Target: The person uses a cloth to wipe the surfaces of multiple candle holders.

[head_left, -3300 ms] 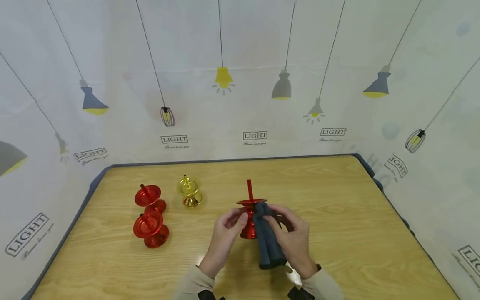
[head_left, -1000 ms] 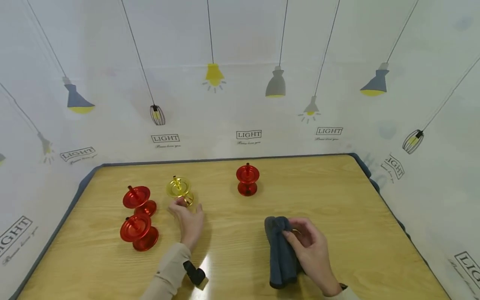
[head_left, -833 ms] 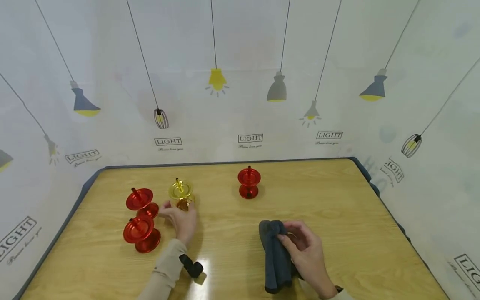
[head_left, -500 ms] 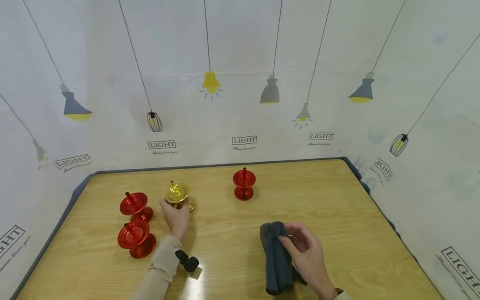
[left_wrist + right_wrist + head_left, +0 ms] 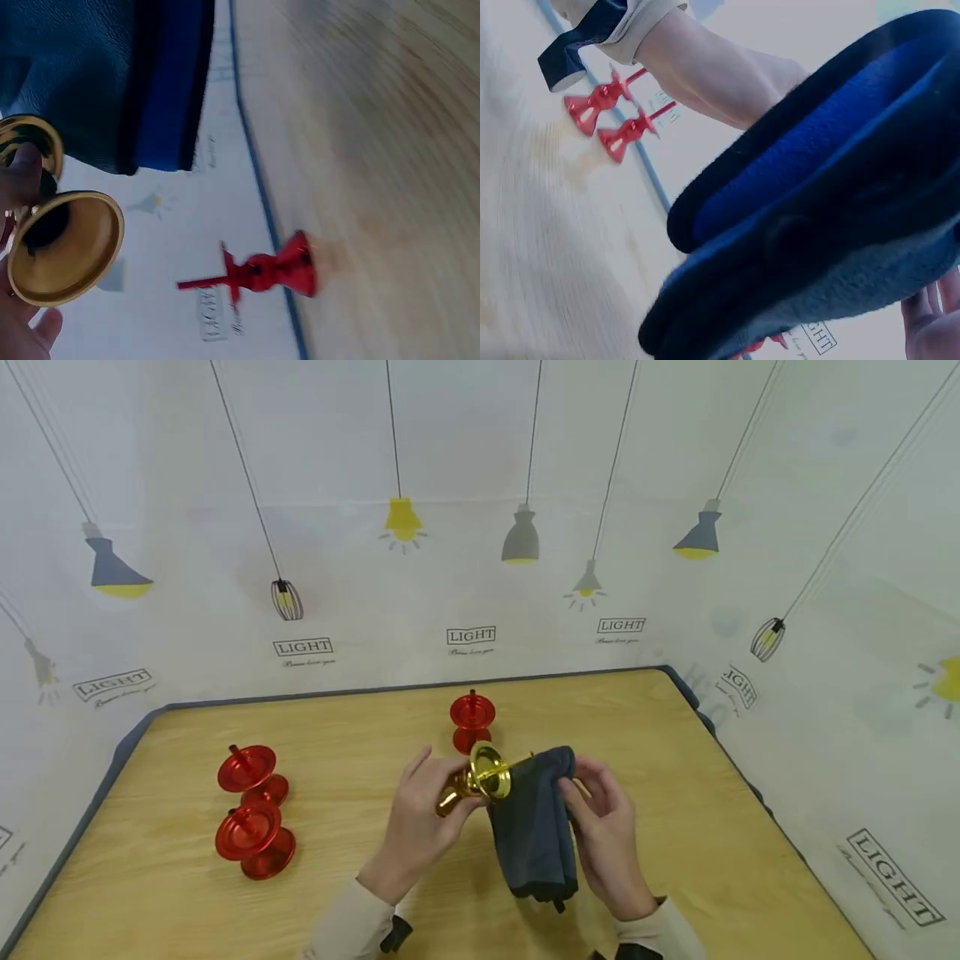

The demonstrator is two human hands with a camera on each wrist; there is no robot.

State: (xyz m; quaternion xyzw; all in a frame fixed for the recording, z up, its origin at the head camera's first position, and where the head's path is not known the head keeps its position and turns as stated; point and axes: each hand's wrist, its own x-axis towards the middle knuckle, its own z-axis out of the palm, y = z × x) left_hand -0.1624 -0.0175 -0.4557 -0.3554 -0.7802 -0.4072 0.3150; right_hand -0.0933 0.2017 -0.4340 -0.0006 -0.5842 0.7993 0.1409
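My left hand (image 5: 420,818) grips a shiny gold candlestick (image 5: 491,772) by its stem, raised over the table and tilted so its spike leans to the right. Its hollow flared base (image 5: 71,251) shows in the left wrist view. A folded dark blue-grey cloth (image 5: 531,831) hangs from my right hand (image 5: 609,831), pinched near its top between thumb and fingers. The candlestick's spike overlaps the upper edge of the cloth in the head view. Across the right wrist view, the cloth (image 5: 802,225) covers most of the right hand.
One red candlestick (image 5: 472,712) stands at the back, just beyond the gold one. On the left are two more, a rear red candlestick (image 5: 247,768) and a front red candlestick (image 5: 247,831), close together. The wooden table (image 5: 675,793) ends at a printed white backdrop (image 5: 465,585).
My left hand set a red candlestick at the back, took hold of the gold one on the left, lifted it and brought it right to the cloth. The right hand keeps its cloth.
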